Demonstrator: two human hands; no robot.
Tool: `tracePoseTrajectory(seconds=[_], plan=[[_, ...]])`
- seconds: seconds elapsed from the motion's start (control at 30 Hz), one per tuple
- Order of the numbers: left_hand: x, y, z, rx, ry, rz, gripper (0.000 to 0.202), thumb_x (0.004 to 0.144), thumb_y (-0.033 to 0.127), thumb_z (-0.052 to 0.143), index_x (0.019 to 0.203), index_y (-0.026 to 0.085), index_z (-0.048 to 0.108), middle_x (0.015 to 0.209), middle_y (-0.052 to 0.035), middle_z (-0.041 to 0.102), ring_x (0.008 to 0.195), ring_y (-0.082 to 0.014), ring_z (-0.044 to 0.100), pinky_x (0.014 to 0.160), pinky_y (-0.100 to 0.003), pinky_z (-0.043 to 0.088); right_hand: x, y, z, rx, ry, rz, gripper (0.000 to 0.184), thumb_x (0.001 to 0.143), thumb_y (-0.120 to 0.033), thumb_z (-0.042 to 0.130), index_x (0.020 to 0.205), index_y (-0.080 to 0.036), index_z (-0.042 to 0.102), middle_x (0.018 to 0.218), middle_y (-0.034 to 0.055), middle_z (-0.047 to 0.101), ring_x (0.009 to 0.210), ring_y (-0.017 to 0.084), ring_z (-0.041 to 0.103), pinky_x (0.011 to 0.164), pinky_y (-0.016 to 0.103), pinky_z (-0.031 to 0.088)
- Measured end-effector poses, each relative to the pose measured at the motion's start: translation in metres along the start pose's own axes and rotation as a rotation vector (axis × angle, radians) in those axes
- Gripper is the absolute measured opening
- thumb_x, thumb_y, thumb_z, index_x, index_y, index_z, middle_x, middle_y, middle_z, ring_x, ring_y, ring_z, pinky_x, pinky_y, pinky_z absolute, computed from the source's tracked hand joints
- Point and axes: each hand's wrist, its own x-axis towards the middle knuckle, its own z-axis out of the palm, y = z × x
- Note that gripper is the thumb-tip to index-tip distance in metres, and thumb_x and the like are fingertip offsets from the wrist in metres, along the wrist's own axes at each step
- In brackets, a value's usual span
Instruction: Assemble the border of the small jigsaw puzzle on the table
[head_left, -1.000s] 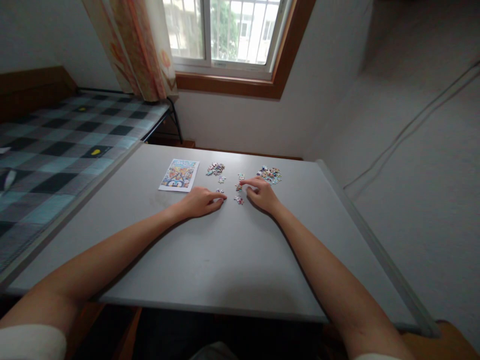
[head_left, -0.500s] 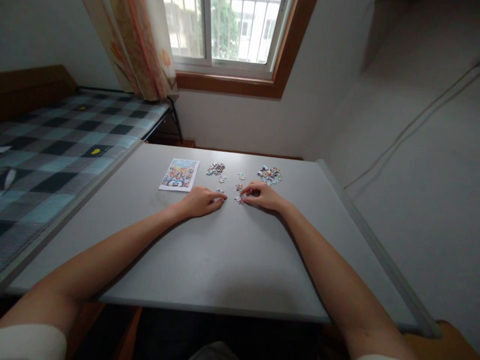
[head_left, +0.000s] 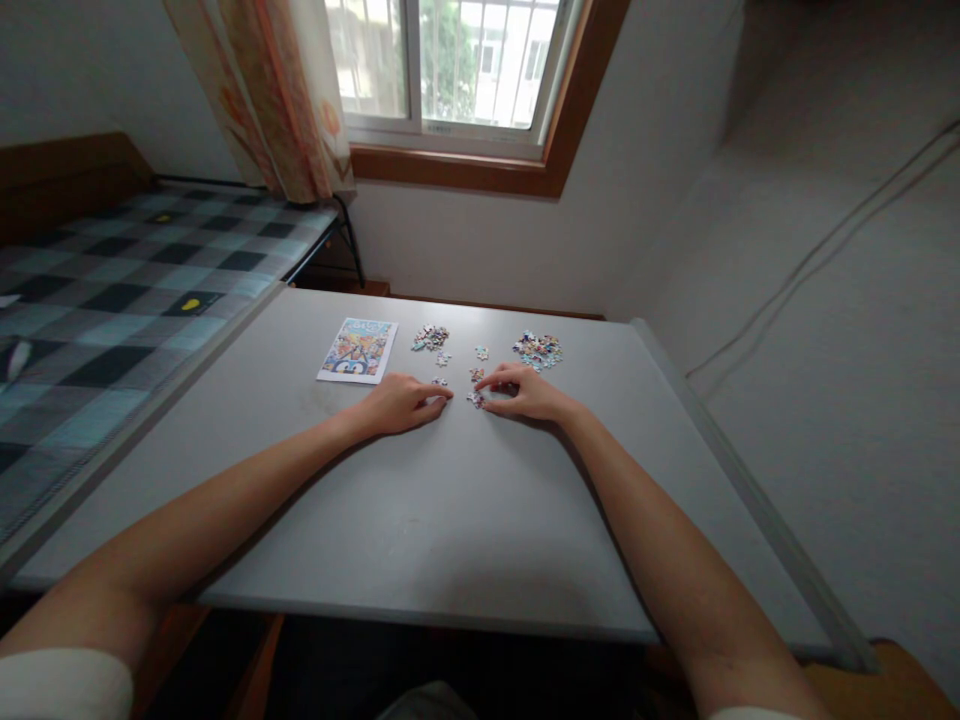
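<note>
Piece-picking step. Right hand fingertips at loose puzzle piece, grip unclear; left hand flat, empty, on table. Next needs fine pinch.

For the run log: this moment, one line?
left hand: resting on table | right hand: fingertips on loose puzzle pieces

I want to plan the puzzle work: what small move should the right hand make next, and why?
Probably the right hand should pinch and lift the loose puzzle piece at its fingertips. That piece lies apart from the bigger pile, and the left hand rests flat on the table.
</note>
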Motion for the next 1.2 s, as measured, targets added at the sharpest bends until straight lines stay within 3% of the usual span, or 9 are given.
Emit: tracePoseTrajectory(seconds=[0.33, 1.2], plan=[[0.000, 0.000, -0.001, 0.006, -0.022, -0.017, 0.031, 0.090, 0.031, 0.049, 0.108, 0.024, 0.073, 0.059, -0.0012, 0.067, 0.053, -0.0124, 0.061, 0.054, -0.020, 0.037, 0.003, 0.003, 0.001, -0.050, 0.024, -0.006, 0.025, 0.070, -0.034, 0.075, 0.089, -0.018, 0.073, 0.081, 0.0026, 0.061, 0.075, 0.014, 0.052, 0.070, 0.026, 0.039], [0.000, 0.000, 0.000, -0.026, -0.012, -0.011, 0.031, 0.091, 0.032, 0.049, 0.108, 0.023, 0.073, 0.060, -0.0011, 0.069, 0.053, -0.0122, 0.062, 0.055, -0.020, 0.038, 0.005, 0.006, 0.015, -0.066, 0.188, 0.033, 0.027, 0.072, -0.039, 0.071, 0.090, -0.018, 0.070, 0.071, -0.0016, 0.055, 0.063, 0.011, 0.047, 0.063, 0.024, 0.036]])
